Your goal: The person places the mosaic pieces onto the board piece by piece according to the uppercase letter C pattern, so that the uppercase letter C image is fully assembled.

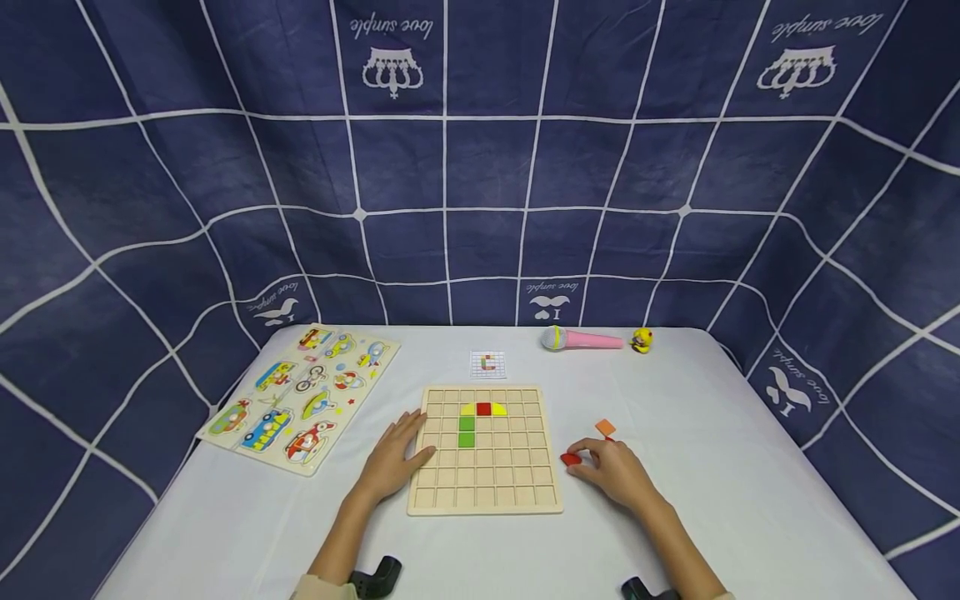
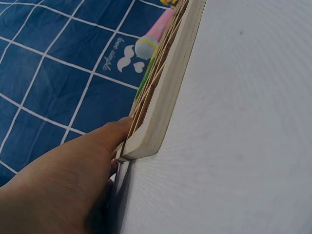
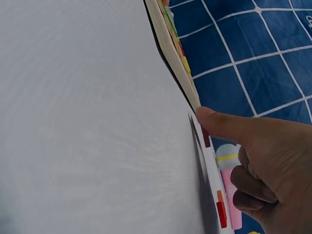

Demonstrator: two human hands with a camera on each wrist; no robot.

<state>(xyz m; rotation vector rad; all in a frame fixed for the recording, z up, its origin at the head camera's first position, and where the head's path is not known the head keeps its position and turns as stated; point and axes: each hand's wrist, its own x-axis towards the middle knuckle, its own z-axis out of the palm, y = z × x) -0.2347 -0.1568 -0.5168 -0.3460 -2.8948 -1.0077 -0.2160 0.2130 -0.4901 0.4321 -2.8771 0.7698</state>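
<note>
A red tile (image 1: 571, 459) lies on the table (image 1: 735, 467) just right of the wooden grid board (image 1: 486, 479), the right hand (image 1: 615, 472) touching it with loosely curled fingers, while the left hand (image 1: 392, 458) rests flat, fingers relaxed, on the board's left edge.

— Where are the hands?
— The left hand (image 1: 395, 461) rests flat on the grid board's (image 1: 486, 498) left edge. The right hand (image 1: 617, 472) touches a red piece (image 1: 571, 459) on the table (image 1: 750, 467), an orange piece (image 1: 605, 427) just beyond.
</note>
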